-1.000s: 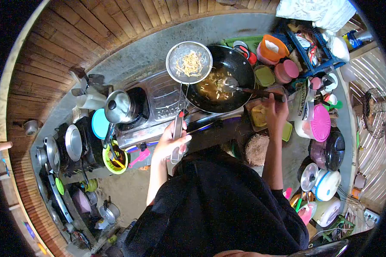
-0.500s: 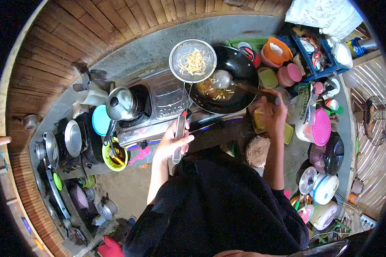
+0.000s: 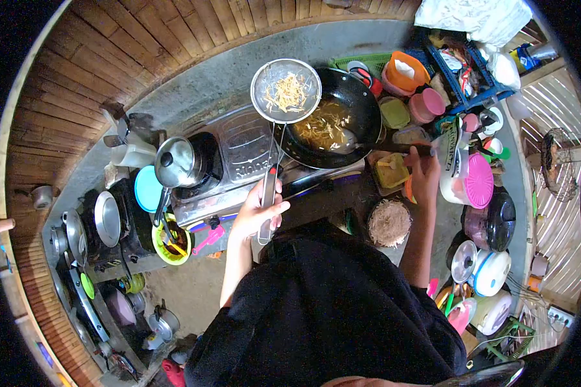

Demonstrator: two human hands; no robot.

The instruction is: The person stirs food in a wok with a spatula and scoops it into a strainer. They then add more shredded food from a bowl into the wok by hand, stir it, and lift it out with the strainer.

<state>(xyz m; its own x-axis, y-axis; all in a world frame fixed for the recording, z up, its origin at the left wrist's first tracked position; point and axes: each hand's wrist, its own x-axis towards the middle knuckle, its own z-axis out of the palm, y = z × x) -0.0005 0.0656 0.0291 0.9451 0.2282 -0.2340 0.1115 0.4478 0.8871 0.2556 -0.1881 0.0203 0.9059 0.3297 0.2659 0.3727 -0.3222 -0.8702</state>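
Note:
My left hand is closed round the handle of a wire-mesh strainer, which is raised over the left rim of a black wok. Pale golden fried strips lie in the strainer's mesh. My right hand grips the dark handle of a spatula; its rounded metal head rests inside the wok, partly sunk in the oil. More pale strips float in the bubbling brown oil. The wok sits on the right side of a gas stove.
A lidded saucepan stands on the stove's left burner. A bowl of shredded pale strips and a yellow container are near my right forearm. A green bowl holds dark contents at left. Plastic tubs crowd the right side.
The spatula's head has moved down and right within the wok, and my right hand has shifted right and lower. The strainer stays over the wok's left rim.

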